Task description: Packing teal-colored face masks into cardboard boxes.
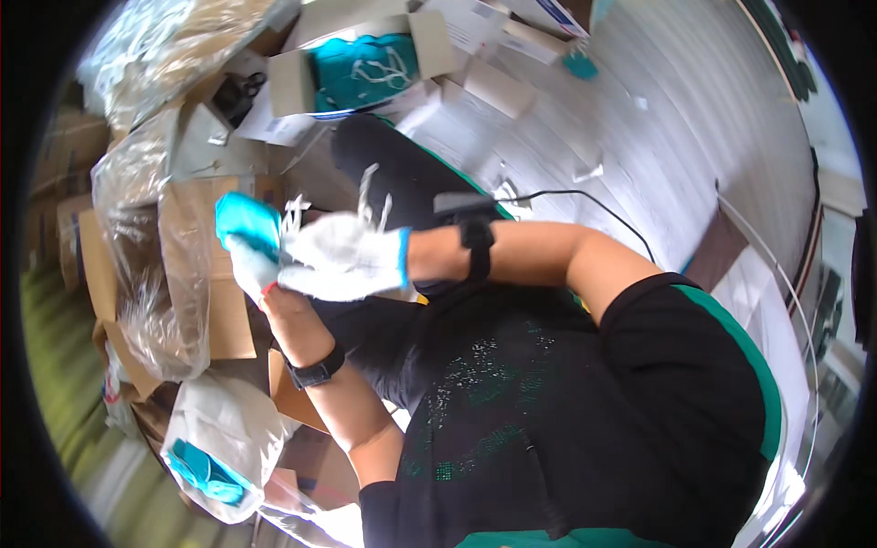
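My left hand (249, 267), in a white glove, grips a bunched teal face mask (248, 222). White ear loops (292, 217) stick out on the mask's right side. My right hand (343, 258), in a white glove with a blue cuff, lies right beside the mask with its fingers toward it. Motion smears those fingers, so whether they pinch the loops cannot be made out. Beyond my knee stands an open carton (433, 44) holding more teal masks (361, 73) with white loops. Near my left elbow, a white bag (224, 411) holds several teal masks (208, 473).
Clear plastic sheeting (151, 265) hangs over an open cardboard box (233, 320) at the left. White cartons (498, 87) stand at the back, near a lone teal piece (580, 62) on the grey floor (676, 119). A black cable (585, 192) runs from my right wrist. Scissors (248, 84) lie left of the carton.
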The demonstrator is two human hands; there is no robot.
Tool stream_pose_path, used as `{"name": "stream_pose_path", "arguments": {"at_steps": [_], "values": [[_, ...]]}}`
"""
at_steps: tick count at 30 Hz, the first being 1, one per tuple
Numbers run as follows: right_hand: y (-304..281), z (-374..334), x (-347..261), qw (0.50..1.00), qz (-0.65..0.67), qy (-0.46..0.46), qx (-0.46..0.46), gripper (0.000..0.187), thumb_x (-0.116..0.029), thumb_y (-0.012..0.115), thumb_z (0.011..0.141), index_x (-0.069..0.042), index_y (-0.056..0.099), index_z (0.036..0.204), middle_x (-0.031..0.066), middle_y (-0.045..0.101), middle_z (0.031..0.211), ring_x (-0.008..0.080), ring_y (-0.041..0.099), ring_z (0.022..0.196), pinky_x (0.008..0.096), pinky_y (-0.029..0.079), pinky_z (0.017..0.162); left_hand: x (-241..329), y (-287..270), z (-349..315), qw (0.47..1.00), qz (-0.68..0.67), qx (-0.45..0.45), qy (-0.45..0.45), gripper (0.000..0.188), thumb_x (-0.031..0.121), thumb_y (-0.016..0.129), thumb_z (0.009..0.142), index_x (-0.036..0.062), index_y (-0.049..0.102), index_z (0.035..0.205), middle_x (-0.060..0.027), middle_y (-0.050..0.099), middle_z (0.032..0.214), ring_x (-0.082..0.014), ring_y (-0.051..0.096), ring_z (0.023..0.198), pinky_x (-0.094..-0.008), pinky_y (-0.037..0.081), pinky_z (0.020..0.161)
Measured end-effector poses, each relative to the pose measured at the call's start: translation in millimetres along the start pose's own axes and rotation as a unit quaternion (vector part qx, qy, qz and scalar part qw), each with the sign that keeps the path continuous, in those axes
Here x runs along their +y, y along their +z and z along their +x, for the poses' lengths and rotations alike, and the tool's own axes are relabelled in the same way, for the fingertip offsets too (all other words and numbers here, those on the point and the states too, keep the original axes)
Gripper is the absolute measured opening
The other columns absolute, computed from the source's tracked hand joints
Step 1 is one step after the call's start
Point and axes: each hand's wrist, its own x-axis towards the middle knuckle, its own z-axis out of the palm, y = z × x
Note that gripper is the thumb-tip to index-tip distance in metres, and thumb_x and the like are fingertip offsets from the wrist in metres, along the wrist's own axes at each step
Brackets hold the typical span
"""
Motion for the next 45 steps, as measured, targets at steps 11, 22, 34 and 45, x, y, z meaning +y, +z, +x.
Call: {"name": "stream_pose_path", "arguments": {"at_steps": [11, 22, 34, 45], "values": [[25, -69, 46, 0.973, 0.212, 0.035, -0.083, 0.042, -0.038, 0.048, 0.096, -0.005, 0.058, 0.071, 0.0056, 0.053, 0.061, 0.0141, 0.046, 0.056, 0.0344, 0.038, 0.053, -94, -63, -4, 0.962, 0.242, 0.109, 0.058, 0.053, 0.046, 0.061, 0.092, -0.0040, 0.065, 0.107, -0.0099, 0.069, 0.097, -0.0178, 0.063, 0.080, -0.0324, 0.053, 0.074], [-109, -115, 25, 0.881, 0.187, 0.381, -0.210, 0.045, -0.034, 0.043, 0.095, -0.003, 0.057, 0.066, 0.0071, 0.051, 0.052, 0.0175, 0.052, 0.039, 0.0311, 0.048, 0.043, -129, -13, -16, 0.931, 0.363, 0.033, 0.032, 0.047, 0.042, 0.064, 0.091, -0.0037, 0.069, 0.098, -0.0108, 0.071, 0.085, -0.0151, 0.063, 0.073, -0.0324, 0.052, 0.071], [-69, -70, 71, 0.915, -0.250, -0.277, 0.151, 0.015, -0.009, 0.062, 0.082, -0.002, 0.065, 0.096, 0.0112, 0.066, 0.086, 0.0261, 0.064, 0.077, 0.0321, 0.049, 0.064, -105, 30, -25, 0.964, 0.252, -0.030, -0.075, 0.059, 0.053, 0.056, 0.092, -0.0036, 0.066, 0.105, -0.0106, 0.069, 0.092, -0.0175, 0.064, 0.078, -0.0310, 0.051, 0.071], [-39, -85, 58, 0.990, -0.079, -0.022, -0.111, 0.023, -0.026, 0.050, 0.093, -0.008, 0.063, 0.095, 0.0159, 0.065, 0.079, 0.0344, 0.064, 0.072, 0.0429, 0.050, 0.063, -178, 24, -25, 0.912, 0.385, -0.084, 0.117, 0.049, 0.047, 0.055, 0.092, -0.0001, 0.069, 0.088, -0.0239, 0.065, 0.078, -0.0374, 0.066, 0.072, -0.0437, 0.049, 0.068]]}}
